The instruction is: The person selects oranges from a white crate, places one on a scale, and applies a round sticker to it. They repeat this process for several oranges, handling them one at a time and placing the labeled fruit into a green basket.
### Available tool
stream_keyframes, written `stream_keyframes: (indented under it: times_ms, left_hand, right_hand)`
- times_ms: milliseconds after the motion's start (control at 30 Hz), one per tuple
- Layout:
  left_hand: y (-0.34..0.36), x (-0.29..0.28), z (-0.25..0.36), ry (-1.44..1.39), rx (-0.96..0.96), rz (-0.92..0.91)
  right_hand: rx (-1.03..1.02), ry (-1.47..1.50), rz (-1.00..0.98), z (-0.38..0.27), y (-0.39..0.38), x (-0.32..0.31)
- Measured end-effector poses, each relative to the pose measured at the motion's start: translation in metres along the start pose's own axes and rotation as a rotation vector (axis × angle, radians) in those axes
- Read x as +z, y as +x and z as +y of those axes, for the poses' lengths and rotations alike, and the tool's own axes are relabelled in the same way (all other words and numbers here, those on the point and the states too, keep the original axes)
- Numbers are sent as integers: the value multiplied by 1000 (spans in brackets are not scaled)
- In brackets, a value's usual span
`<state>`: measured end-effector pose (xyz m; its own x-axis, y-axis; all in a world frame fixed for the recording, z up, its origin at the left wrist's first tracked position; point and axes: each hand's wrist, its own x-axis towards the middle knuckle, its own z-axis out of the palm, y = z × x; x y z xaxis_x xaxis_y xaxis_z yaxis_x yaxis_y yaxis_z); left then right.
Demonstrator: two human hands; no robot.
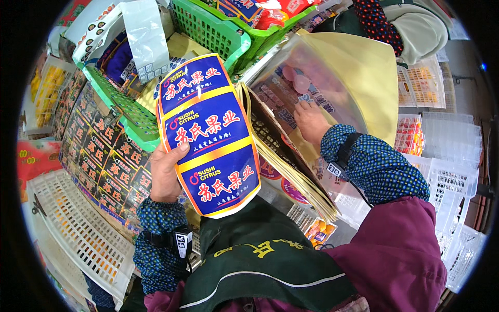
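Head view: left hand point(165, 174) pinches glossy blue, yellow-bordered label sheet point(208, 130) by its left edge, above dark-green cloth apron point(244, 281); flat thumb should avoid creases. Right hand point(311, 125) touches clear printed plastic film point(323, 93); can't tell if its grip holds it.

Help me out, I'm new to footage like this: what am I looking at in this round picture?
It's one view from a wide fisheye camera on a person's head, looking down, so edges bend. There's no machine, just two bare hands. The left hand holds a sheet of blue labels. The right hand is at a clear printed plastic sheet; whether it grips is unclear. Around them are a green basket and a white basket.
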<state>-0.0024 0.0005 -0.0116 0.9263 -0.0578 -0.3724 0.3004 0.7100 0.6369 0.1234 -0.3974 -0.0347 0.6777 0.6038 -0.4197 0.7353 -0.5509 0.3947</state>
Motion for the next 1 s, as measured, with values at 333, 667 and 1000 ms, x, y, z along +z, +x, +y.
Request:
stream_keyframes:
  times_ms: [333, 667, 1000]
  left_hand:
    - [1, -1, 0, -21, -19, 10]
    - [4, 2, -2, 60, 28, 8]
    - [8, 3, -3, 85, 33, 21]
  right_hand:
    - [168, -77, -397, -18, -16, 18]
    - [109, -46, -633, -16, -45, 25]
    - [386, 551, -713, -1, -88, 39]
